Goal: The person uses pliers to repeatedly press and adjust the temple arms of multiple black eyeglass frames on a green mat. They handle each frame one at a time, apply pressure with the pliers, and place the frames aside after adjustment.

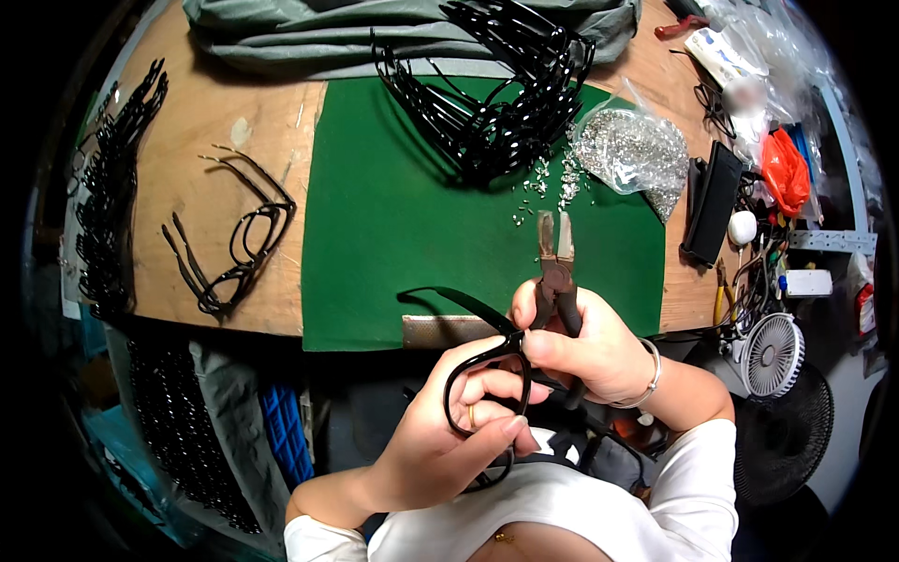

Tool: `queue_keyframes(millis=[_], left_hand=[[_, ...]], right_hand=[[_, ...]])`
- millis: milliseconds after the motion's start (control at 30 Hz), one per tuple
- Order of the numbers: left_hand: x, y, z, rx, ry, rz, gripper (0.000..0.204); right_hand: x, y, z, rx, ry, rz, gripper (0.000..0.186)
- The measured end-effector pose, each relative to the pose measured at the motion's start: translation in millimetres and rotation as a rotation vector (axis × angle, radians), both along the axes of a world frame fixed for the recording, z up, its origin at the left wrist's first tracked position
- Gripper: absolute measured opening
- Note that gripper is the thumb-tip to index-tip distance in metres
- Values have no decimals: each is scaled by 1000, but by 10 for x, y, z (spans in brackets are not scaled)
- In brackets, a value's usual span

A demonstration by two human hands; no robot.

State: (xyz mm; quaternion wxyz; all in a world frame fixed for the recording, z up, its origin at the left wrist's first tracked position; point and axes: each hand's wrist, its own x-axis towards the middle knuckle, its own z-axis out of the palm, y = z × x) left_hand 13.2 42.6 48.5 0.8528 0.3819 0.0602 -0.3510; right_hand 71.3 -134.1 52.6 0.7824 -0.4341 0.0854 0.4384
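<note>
Over the near edge of the green mat [403,225], my left hand [440,431] grips a black eyeglass frame [449,393] by its rim, with one temple arm reaching up and to the left. My right hand [599,351] is wrapped round a pair of pliers [558,272]; their jaws point away from me and stand apart with nothing between them. The right thumb also touches the eyeglass frame near its hinge. Beyond the pliers' tips lie loose small silver metal pieces [567,183], beside a clear plastic bag [627,150] full of the same pieces.
A heap of black eyeglass parts [506,112] covers the mat's far side. Several frames [245,244] rest on the wooden table at left, with a dark pile [112,206] beyond. At right are a black phone-like slab [712,201], a red bag [785,173] and a white fan [772,354].
</note>
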Motion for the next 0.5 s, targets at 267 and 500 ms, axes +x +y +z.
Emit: queue_keyframes(millis=[267,500], left_hand=[[-39,219,20,-46,-3,-41,49],[-70,185,-8,-17,0,-37,42]], right_hand=[[57,-290,136,-349,-474,580,29],[135,-233,235,-432,-535,840,34]])
